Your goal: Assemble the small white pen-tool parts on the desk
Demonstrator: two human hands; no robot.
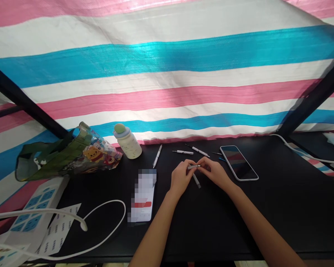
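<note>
Head view, left hand [180, 178]: fingers pinched around slim grey barrel [192, 167].
Right hand [213, 172]: fingertips closed on barrel's shiny right end.
Barrel: between both hands, over black table [211, 226].
Tube [196, 181]: grey, cylindrical, just nearer.
Pens [157, 156]: three, white, slender, lying farther off.

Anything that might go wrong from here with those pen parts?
The slim part pinched between the left hand and right hand could slip free. The loose grey piece lying by the hands might be knocked and roll. The lit phone lies close beside the left forearm, so a sideways move may bump it.
</note>
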